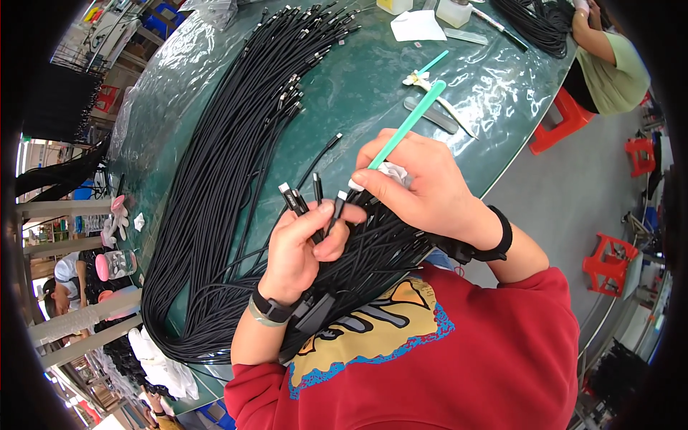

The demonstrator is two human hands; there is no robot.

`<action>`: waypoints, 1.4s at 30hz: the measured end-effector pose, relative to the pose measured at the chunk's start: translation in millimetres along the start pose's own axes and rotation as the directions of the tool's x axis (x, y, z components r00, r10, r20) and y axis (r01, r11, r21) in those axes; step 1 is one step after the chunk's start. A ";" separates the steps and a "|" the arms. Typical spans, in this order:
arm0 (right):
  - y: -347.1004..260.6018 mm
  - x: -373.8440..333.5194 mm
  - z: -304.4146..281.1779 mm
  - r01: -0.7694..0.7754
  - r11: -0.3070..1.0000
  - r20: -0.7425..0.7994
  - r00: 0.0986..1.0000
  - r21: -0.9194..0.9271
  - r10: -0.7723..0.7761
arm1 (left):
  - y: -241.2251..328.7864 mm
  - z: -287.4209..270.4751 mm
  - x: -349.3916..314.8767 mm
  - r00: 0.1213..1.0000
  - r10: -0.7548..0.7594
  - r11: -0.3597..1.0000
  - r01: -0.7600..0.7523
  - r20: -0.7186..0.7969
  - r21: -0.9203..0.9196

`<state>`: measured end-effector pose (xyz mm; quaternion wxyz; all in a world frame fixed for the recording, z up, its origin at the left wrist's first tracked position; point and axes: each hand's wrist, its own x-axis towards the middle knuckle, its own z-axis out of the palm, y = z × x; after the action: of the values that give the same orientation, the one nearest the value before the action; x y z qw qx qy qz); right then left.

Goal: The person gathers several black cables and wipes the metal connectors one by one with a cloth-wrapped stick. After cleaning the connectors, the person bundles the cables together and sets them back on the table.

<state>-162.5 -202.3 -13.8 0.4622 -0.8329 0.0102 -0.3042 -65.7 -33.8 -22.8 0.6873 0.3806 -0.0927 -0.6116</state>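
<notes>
The left hand (297, 247) pinches several black cable ends (292, 199) between thumb and fingers, their metal plugs (284, 188) pointing up, above the near edge of the green tabletop (333, 100). The right hand (430, 179), just beside it, is closed around a slim green stick (412, 125) and a crumpled white wad (394, 172); whether the wad touches a cable cannot be told.

A thick bundle of black cables (208, 165) sweeps from the far edge of the tabletop along its left side and bends back toward the near edge, under the hands. A metal blade-like tool (431, 115) lies toward the right edge, and a white paper sheet (417, 26) near the far edge.

Each cable should be light and bendy, the sleeve probably a little slippery, the plug stiff and easily scratched; the best hold is likely the rigid housing just behind the metal.
</notes>
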 end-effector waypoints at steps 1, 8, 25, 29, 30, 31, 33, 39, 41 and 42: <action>-0.1 0.1 -0.6 -0.018 1.000 0.001 1.000 0.020 0.018 | 0.3 0.6 -0.5 1.000 0.002 1.000 -0.002 0.000 0.001; -7.2 -2.6 -2.5 -0.173 0.968 -0.046 0.982 0.182 0.184 | -0.8 18.9 -5.8 0.870 0.408 0.818 -0.213 -0.278 0.535; -6.1 2.9 11.5 0.075 0.988 -0.109 0.990 -0.132 -0.090 | -6.8 24.1 -5.5 0.820 0.452 0.812 -0.215 -0.351 0.542; -7.4 6.3 15.9 0.089 0.994 -0.115 0.989 -0.060 -0.095 | -8.3 23.9 -4.6 0.819 0.453 0.806 -0.207 -0.352 0.554; -8.3 6.2 16.7 0.114 0.993 -0.117 0.986 -0.015 -0.115 | -8.3 24.2 -5.1 0.815 0.455 0.811 -0.212 -0.359 0.545; -8.2 4.8 16.9 0.113 0.993 -0.118 0.986 -0.016 -0.115 | -8.2 24.5 -5.6 0.811 0.457 0.816 -0.217 -0.366 0.536; -6.3 -0.2 17.8 0.073 0.997 -0.095 0.993 -0.016 -0.074 | -7.0 23.8 -5.5 0.807 0.458 0.820 -0.222 -0.372 0.528; -3.2 -5.8 12.6 0.036 0.999 -0.074 0.997 0.021 -0.035 | -4.8 21.2 -5.5 0.833 0.416 0.847 -0.209 -0.364 0.489; -6.1 -1.1 15.4 0.095 0.995 -0.098 0.991 -0.005 -0.095 | -6.3 22.8 -5.8 0.832 0.421 0.842 -0.210 -0.362 0.498; -7.1 -0.1 15.6 0.124 0.992 -0.110 0.986 -0.018 -0.126 | -7.5 23.4 -5.7 0.824 0.436 0.832 -0.215 -0.362 0.511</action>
<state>-156.4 -186.2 -14.4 0.4365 -0.8162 -0.0148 -0.3783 -86.7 -37.9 -9.4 0.6789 0.6409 -0.1295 -0.3340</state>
